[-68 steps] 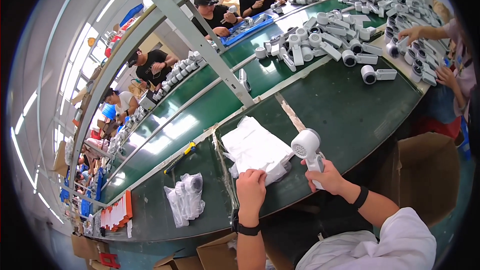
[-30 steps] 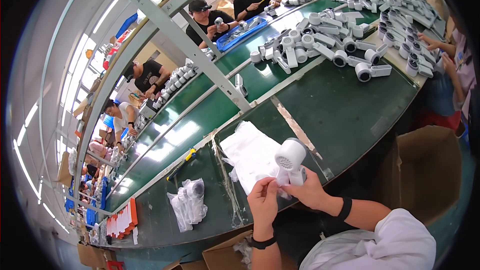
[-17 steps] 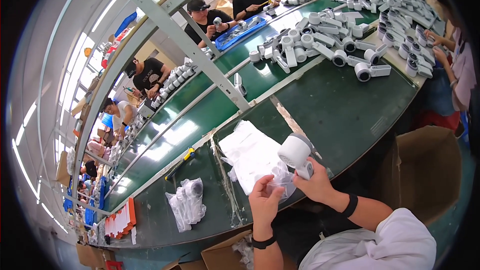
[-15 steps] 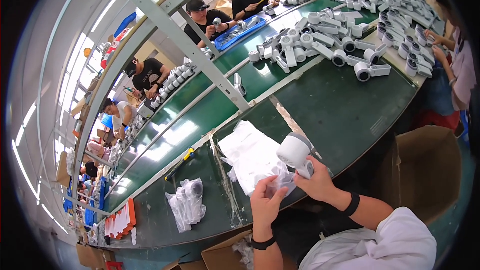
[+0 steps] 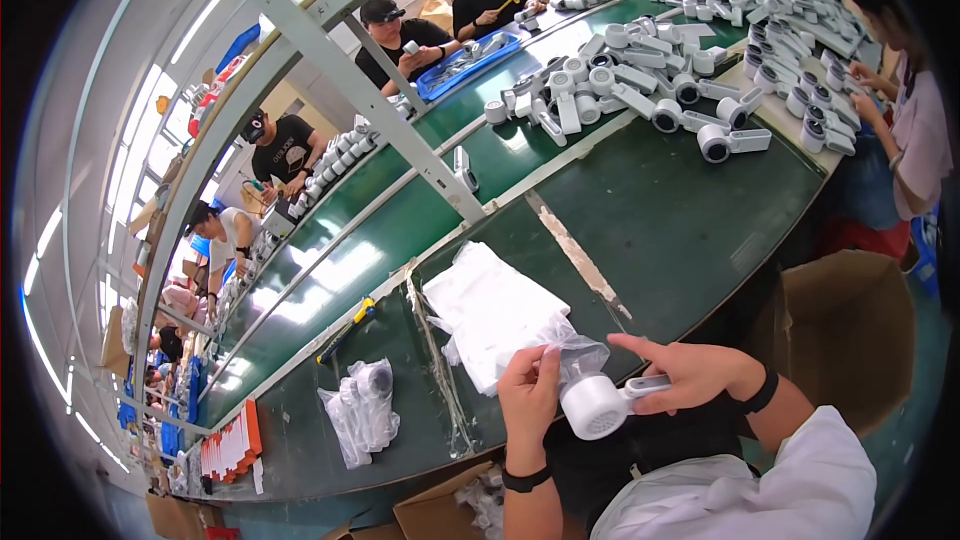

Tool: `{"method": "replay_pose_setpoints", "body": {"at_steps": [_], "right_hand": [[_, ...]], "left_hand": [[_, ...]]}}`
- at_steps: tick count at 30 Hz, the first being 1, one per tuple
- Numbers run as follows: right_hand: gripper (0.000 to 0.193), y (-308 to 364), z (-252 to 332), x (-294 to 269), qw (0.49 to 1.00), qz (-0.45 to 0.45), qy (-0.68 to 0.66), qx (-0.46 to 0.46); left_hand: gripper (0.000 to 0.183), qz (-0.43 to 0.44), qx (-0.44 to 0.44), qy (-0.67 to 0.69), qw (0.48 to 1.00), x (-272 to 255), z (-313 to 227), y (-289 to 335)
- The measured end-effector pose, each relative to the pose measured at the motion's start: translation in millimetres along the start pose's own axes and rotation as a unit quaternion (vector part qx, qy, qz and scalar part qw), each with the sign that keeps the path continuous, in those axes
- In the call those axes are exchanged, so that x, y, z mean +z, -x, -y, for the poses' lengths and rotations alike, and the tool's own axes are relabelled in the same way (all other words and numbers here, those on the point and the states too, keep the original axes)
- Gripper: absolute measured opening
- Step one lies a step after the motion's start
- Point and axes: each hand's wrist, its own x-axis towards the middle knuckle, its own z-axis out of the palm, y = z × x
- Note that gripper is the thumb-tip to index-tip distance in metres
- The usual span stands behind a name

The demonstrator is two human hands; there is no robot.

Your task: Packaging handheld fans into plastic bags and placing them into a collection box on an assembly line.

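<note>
By its handle, my right hand (image 5: 700, 376) grips a white handheld device (image 5: 595, 408) with a round head, perforated at its end, and a flat handle. Its index finger points outward toward a clear plastic bag (image 5: 582, 352). My left hand (image 5: 528, 398) pinches the bag's edge between thumb and fingertips, close beside the device's head. The head hangs at the table's near edge, just below the bag. Behind my left hand lies a stack of white plastic bags (image 5: 493, 302). Further left are bagged devices (image 5: 362, 410) on the green table.
A yellow-and-black tool (image 5: 347, 328) and orange-edged cards (image 5: 232, 443) lie at left. Grey-white devices (image 5: 610, 80) are heaped across the far belt. A metal post (image 5: 370, 90) rises ahead. An open carton (image 5: 845, 340) stands at right, near a seated co-worker (image 5: 915, 130); others sit opposite.
My right hand has turned the device over and brought its head down and nearer to me, below the bag. My left hand still pinches the bag. The view has shifted slightly.
</note>
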Motion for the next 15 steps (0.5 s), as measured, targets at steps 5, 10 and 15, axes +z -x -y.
{"method": "replay_pose_setpoints", "body": {"at_steps": [5,10,15], "right_hand": [[0.088,-21.9,-5.6,-13.0,0.994,0.061,0.089,0.021],[0.062,-35.8,-15.2,-5.3,0.996,-0.011,0.076,0.050],[0.064,-44.2,-28.9,15.4,0.994,-0.082,0.075,0.016]], "left_hand": [[0.012,0.051,-0.028,0.020,0.998,-8.7,0.2,-0.1],[0.014,0.049,0.010,0.011,0.999,-18.9,-5.8,5.4],[0.012,-0.022,0.149,-0.147,0.978,-10.5,-3.9,14.1]]}}
